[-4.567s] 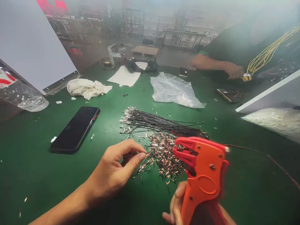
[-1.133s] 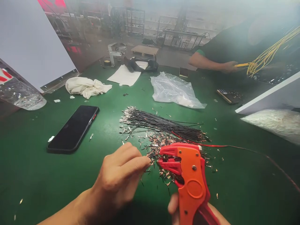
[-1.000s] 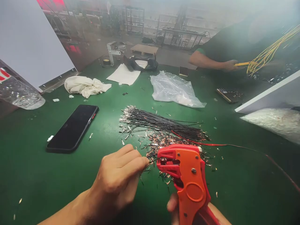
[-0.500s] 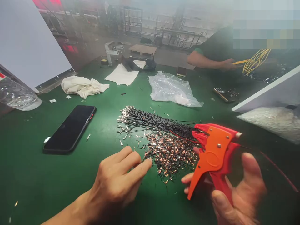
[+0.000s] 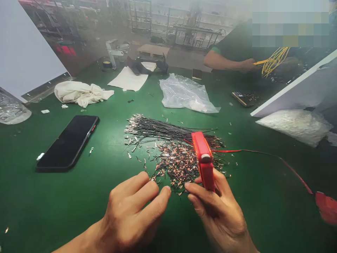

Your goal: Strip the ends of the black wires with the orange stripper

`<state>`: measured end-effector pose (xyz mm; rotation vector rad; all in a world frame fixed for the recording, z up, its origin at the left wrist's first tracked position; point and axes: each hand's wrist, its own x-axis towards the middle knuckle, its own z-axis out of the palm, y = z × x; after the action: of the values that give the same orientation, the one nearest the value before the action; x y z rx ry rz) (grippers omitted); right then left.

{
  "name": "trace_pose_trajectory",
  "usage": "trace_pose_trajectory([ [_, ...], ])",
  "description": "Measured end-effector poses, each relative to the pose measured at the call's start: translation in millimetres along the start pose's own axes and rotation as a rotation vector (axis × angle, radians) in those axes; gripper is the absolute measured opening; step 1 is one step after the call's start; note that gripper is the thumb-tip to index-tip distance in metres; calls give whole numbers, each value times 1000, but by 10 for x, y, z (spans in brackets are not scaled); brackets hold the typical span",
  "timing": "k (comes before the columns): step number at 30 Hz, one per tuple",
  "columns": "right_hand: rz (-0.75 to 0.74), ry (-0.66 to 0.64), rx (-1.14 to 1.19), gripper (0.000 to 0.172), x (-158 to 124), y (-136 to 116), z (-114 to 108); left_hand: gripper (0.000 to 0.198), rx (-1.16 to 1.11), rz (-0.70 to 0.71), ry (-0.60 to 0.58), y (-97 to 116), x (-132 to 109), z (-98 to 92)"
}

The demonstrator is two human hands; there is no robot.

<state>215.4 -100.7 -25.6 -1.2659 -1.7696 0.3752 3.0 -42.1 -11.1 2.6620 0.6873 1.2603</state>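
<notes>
My right hand (image 5: 221,207) is wrapped round a red and orange wire stripper (image 5: 203,158), held upright with its narrow back edge towards me. Left of it, my left hand (image 5: 138,207) is closed, fingers curled and pressed together; what they pinch, if anything, is hidden. The fingertips of both hands are close to each other but apart. Just beyond them lies a pile of short black and copper wire scraps (image 5: 177,163). Behind the pile stretches a bundle of black wires (image 5: 163,126) with metal terminals at its left end.
A black phone (image 5: 70,140) lies at left, a white cloth (image 5: 81,93) behind it. Clear plastic bags (image 5: 184,93) rest farther back and a filled bag (image 5: 295,123) at right. A red strip (image 5: 229,151) runs rightwards. Across the table, a person's hand (image 5: 247,65) holds yellow wires (image 5: 275,61).
My right hand has moved left towards my left hand and turned the wire stripper from side-on to edge-on. The red strip at right now shows more fully. The whole view has shifted slightly.
</notes>
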Motion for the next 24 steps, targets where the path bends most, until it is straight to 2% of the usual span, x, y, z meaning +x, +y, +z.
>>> trace_pose_trajectory([
  [4, -35, -41, -60, 35, -21, -30, -3, 18, -23, 27, 3, 41, -18, 28],
  [8, -114, -25, -222, 33, -36, -6, 7, 15, 18, 5, -97, 51, 7, 66],
  [11, -152, -2, -315, 30, -53, 29, 42, 21, 32, 17, -111, 53, 20, 95],
  [14, -163, -2, -401, 26, -74, 63, 79, 30, 17, 39, -128, 65, 22, 105],
  [20, -164, 32, -473, 16, -99, 76, 107, 32, 65, 52, -154, 104, 12, 97],
  [24, -134, 8, -463, 22, -86, 118, 25, 29, 79, 57, -107, 98, -20, 98],
])
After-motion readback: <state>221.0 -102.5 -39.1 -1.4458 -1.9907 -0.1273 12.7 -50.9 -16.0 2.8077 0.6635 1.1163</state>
